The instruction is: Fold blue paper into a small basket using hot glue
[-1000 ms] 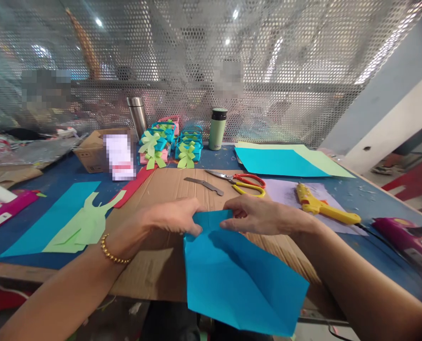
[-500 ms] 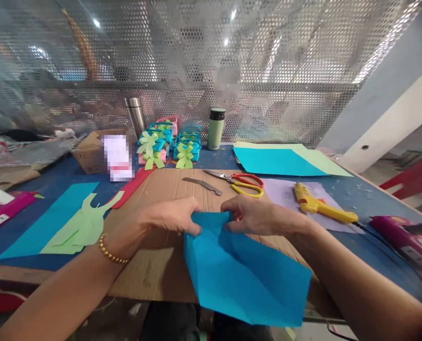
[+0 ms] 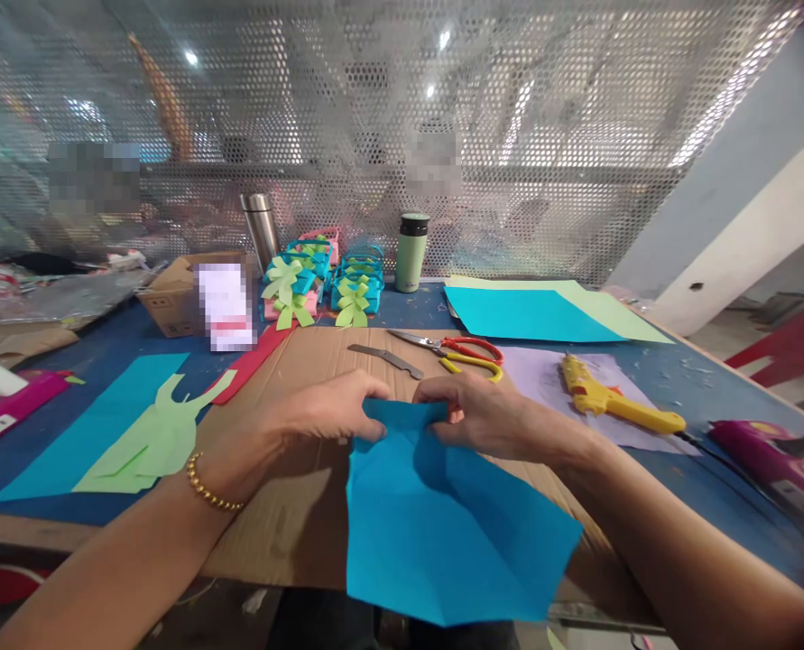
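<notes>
A blue paper sheet (image 3: 442, 533) lies on a cardboard mat (image 3: 307, 506) and hangs over the near table edge. My left hand (image 3: 327, 415) pinches its far left corner, fingers closed on the paper. My right hand (image 3: 475, 411) pinches the far edge right beside it, fingers curled over the fold. The two hands almost touch at the top of the sheet. A gold bead bracelet (image 3: 208, 487) sits on my left wrist.
Scissors with red and yellow handles (image 3: 462, 352) and a knife blade (image 3: 388, 359) lie beyond my hands. A yellow glue gun (image 3: 611, 402) is at right. Blue and green paper sheets (image 3: 543, 311), finished paper baskets (image 3: 327, 280), two flasks (image 3: 410, 253) and a cardboard box (image 3: 178, 293) stand behind. Cut paper (image 3: 117, 424) lies left.
My hands have drawn slightly closer together on the sheet's far edge. The near part of the paper has shifted and flattened a little.
</notes>
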The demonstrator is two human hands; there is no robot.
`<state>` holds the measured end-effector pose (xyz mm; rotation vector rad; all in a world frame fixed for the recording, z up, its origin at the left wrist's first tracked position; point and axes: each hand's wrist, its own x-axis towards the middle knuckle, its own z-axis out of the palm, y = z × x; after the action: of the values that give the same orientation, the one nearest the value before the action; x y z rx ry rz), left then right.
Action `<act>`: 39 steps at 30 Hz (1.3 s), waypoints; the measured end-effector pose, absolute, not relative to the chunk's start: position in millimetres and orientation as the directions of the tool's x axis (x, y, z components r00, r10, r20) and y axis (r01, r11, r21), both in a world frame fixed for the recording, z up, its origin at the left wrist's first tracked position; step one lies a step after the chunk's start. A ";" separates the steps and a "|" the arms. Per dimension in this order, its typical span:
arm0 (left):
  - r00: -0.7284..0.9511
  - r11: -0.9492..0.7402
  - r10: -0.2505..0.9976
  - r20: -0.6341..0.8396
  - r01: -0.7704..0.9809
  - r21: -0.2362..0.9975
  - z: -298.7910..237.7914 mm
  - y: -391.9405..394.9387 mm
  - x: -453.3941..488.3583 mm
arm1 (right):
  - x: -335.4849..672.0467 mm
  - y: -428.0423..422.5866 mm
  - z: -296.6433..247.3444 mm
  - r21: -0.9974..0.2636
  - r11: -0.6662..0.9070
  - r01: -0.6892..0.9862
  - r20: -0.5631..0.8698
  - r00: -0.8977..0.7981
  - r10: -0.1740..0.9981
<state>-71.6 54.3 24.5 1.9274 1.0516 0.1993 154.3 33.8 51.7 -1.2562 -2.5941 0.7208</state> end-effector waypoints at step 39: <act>0.617 -0.148 0.783 -0.085 0.317 0.937 24.5 51.3 -64.8 | 158.6 39.5 47.7 -0.635 0.443 0.633 -0.012 -0.582 0.813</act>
<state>-64.8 51.3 24.5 1.7306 0.9042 0.5230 158.6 39.5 47.7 -1.2429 -2.4041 0.8690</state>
